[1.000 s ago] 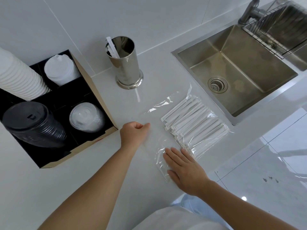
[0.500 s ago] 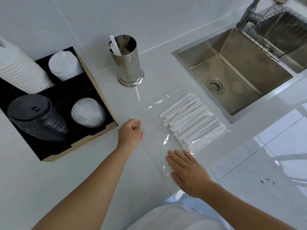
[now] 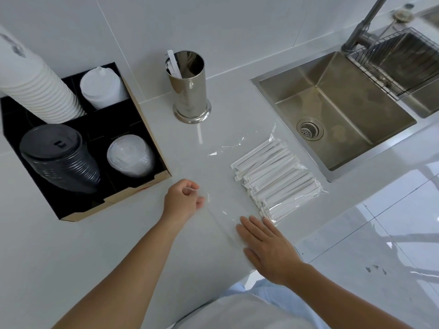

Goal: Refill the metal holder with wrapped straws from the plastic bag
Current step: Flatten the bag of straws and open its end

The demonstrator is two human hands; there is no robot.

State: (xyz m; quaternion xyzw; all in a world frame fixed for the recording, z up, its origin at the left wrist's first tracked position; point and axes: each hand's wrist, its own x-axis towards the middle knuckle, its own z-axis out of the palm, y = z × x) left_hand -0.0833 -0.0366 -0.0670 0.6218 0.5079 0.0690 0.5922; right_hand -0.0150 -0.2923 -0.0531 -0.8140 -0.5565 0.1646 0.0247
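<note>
A clear plastic bag lies flat on the white counter, with a stack of white wrapped straws in its right half. My left hand pinches the bag's open left edge between thumb and fingers. Flat on the bag's near corner rests my right hand, fingers spread, just below the straws. The shiny metal holder stands upright at the back by the wall, holding a couple of wrapped straws that lean left.
A black and cardboard organiser with stacked cups and lids sits at the left. A steel sink with a tap and wire rack is set into the counter at the right. The counter's front edge runs below my right hand.
My left hand has drawn the bag's open edge a little left and toward me. My right hand has stayed pressed on the bag.
</note>
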